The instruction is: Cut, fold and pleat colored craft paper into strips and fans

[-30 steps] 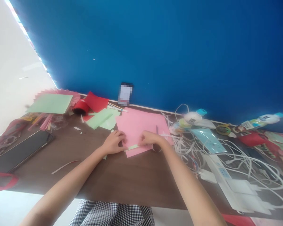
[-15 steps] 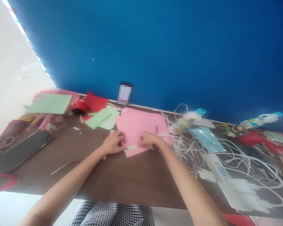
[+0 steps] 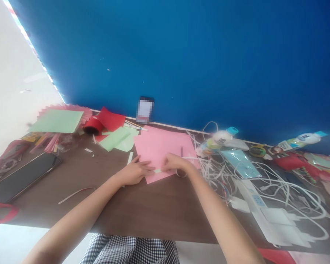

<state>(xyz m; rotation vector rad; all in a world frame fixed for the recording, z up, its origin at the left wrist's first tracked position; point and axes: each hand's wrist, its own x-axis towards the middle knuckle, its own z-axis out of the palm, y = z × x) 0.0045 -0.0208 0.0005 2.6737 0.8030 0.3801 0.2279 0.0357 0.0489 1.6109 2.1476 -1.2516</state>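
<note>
Paper (image 3: 165, 145): left hand (image 3: 136, 173) lay over left edge, unclenched.
Right hand (image 3: 172, 162): curled, grip I couldn't tell.
Desktop (image 3: 154, 212): stretched between forearms (image 3: 81, 216).

The head-worn camera looks forward and down from above black-and-white checked cloth (image 3: 129, 250) at bottom centre, facing a flat blue wall (image 3: 181, 55) across the top. Close below spreads a dark brown table (image 3: 154, 214), with the bare left hand (image 3: 136, 172) and bare right hand (image 3: 173, 162) below mid-frame.
</note>
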